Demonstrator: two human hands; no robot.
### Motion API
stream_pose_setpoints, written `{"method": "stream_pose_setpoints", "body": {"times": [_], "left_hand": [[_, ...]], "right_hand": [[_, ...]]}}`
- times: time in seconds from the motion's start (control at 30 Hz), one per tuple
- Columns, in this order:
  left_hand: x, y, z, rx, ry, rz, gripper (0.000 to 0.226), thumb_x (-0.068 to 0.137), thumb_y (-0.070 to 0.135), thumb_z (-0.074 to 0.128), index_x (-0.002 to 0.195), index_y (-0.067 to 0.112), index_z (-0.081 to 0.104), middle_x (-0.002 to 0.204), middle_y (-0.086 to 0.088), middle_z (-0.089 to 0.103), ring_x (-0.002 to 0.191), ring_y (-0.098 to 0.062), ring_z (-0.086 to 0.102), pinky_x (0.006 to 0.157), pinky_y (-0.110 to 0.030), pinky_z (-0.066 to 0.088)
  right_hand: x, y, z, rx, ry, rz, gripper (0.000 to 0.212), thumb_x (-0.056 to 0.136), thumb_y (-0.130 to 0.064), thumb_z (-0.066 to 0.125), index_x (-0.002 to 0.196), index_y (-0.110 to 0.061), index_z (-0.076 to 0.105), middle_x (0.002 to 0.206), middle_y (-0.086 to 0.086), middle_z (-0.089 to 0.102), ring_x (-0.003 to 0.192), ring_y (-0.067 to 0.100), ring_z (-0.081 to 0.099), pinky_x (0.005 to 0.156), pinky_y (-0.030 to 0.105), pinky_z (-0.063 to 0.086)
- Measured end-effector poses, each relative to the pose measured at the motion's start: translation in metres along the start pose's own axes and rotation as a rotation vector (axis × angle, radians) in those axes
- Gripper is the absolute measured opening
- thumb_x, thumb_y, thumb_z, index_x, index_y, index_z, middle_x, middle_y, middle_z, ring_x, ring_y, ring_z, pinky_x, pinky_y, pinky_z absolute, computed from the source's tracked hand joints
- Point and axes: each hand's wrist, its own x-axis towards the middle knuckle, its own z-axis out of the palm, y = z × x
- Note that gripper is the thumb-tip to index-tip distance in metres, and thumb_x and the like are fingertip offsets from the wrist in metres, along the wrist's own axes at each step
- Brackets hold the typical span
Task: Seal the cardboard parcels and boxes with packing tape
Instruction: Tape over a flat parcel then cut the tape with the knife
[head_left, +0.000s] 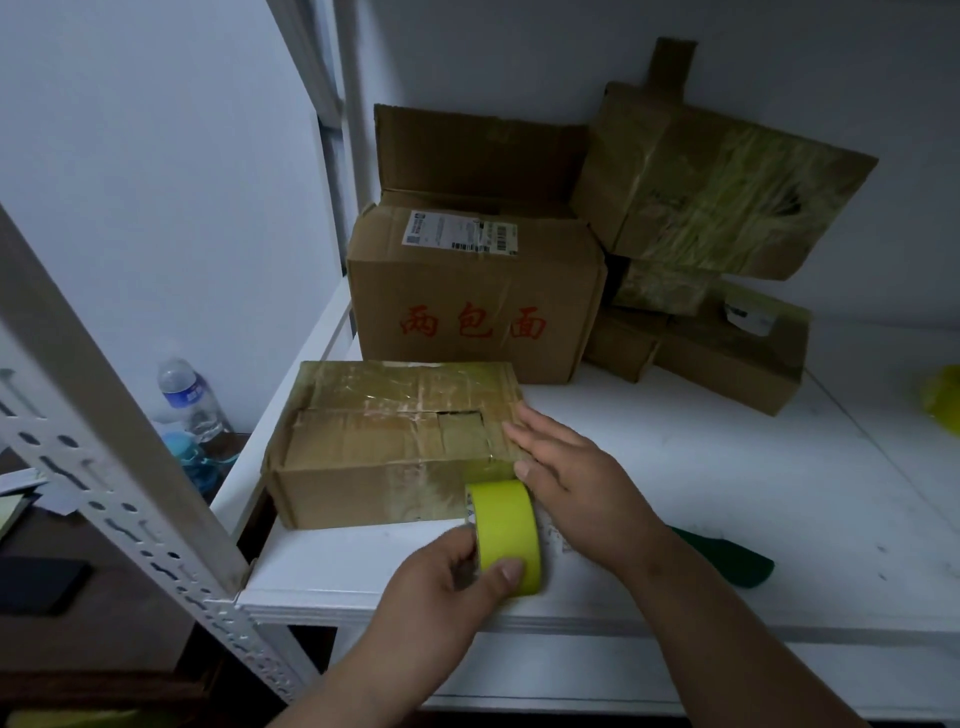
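Left grip (457, 566) clamped on yellow tape roll (506, 535); right grip (566, 467) flat, fingers apart, pressing taped box (395, 441); red writing on rear carton (475, 291) blurred.

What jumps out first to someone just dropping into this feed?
The bright yellow roll of packing tape, pinched in the left hand at the shelf's front edge. Beside it, the right hand presses flat on the right end of the flat, tape-covered cardboard parcel. Behind stands the open brown cardboard box with red characters.
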Motion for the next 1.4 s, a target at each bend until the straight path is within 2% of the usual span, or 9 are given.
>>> {"method": "stream_pose_setpoints", "body": {"times": [0.23,0.33,0.63,0.77,0.93,1.03,1.2,1.3,1.4], "left_hand": [[-0.011,-0.006,0.001,-0.007,0.002,-0.005,0.046,0.067,0.070,0.056,0.089,0.033,0.074,0.087,-0.019,0.068,0.072,-0.006,0.054,0.070,-0.025,0.044],[-0.016,-0.007,0.001,-0.082,0.001,-0.056,0.050,0.064,0.069,0.058,0.089,0.029,0.075,0.088,-0.019,0.069,0.077,-0.009,0.059,0.076,-0.028,0.049],[-0.020,0.002,0.000,-0.225,0.022,-0.129,0.050,0.065,0.059,0.068,0.083,0.012,0.075,0.074,-0.004,0.066,0.072,-0.011,0.057,0.068,-0.020,0.042],[-0.019,0.003,0.001,-0.291,0.047,-0.171,0.056,0.068,0.056,0.079,0.085,0.004,0.067,0.074,-0.012,0.054,0.074,-0.019,0.048,0.074,-0.031,0.036],[-0.015,0.004,0.006,-0.413,0.099,-0.193,0.053,0.061,0.040,0.082,0.108,0.025,0.062,0.092,-0.024,0.059,0.083,-0.026,0.056,0.085,-0.048,0.047],[-0.015,0.004,0.004,-0.430,0.081,-0.230,0.076,0.056,0.037,0.084,0.125,0.027,0.054,0.104,-0.031,0.059,0.087,-0.026,0.064,0.093,-0.052,0.048],[-0.010,0.006,-0.003,-0.475,0.030,-0.297,0.094,0.052,0.024,0.083,0.138,0.027,0.045,0.087,-0.009,0.060,0.079,-0.020,0.066,0.072,-0.034,0.049],[-0.008,0.005,-0.006,-0.487,-0.045,-0.312,0.110,0.044,0.026,0.086,0.145,0.026,0.041,0.097,-0.014,0.058,0.087,-0.026,0.065,0.076,-0.035,0.051],[-0.008,0.005,-0.009,-0.512,-0.079,-0.312,0.109,0.045,0.023,0.087,0.144,0.026,0.042,0.102,-0.016,0.058,0.090,-0.029,0.064,0.076,-0.034,0.052]], "right_hand": [[0.003,-0.006,0.001,-0.260,-0.062,0.074,0.051,0.097,-0.050,0.025,0.146,-0.044,0.037,0.148,-0.037,0.014,0.143,-0.003,0.024,0.121,0.043,0.004],[-0.001,-0.009,0.003,-0.247,-0.036,0.095,0.061,0.089,-0.051,0.018,0.146,-0.044,0.037,0.143,-0.039,0.010,0.142,-0.003,0.026,0.121,0.042,0.003],[-0.003,-0.017,0.005,-0.321,-0.028,0.154,0.043,0.105,-0.039,0.032,0.148,-0.044,0.033,0.157,-0.030,0.015,0.142,0.003,0.028,0.121,0.043,-0.003],[-0.003,-0.016,0.004,-0.266,-0.017,0.134,0.043,0.105,-0.033,0.036,0.147,-0.043,0.036,0.156,-0.030,0.018,0.140,-0.004,0.027,0.121,0.041,-0.005],[-0.018,-0.009,-0.012,0.256,0.086,0.136,0.048,0.101,-0.012,0.048,0.146,-0.031,0.042,0.153,-0.017,0.033,0.138,-0.006,0.026,0.118,0.021,0.015],[-0.035,0.021,-0.028,-0.012,0.224,0.264,0.045,0.098,-0.012,0.052,0.142,-0.022,0.050,0.153,-0.007,0.038,0.137,0.006,0.034,0.111,0.018,0.020],[-0.056,0.064,-0.037,-0.494,-0.079,0.530,0.054,0.095,-0.038,0.051,0.147,-0.026,0.041,0.150,0.001,0.043,0.133,0.021,0.044,0.112,0.036,0.033],[-0.061,0.069,-0.038,-0.559,-0.035,0.459,0.039,0.096,-0.045,0.048,0.130,-0.029,0.057,0.119,-0.002,0.057,0.107,0.018,0.053,0.092,0.033,0.045],[-0.065,0.070,-0.042,-0.606,-0.086,0.382,0.027,0.095,-0.042,0.048,0.114,-0.029,0.060,0.102,-0.005,0.049,0.094,0.014,0.048,0.081,0.032,0.047]]}}
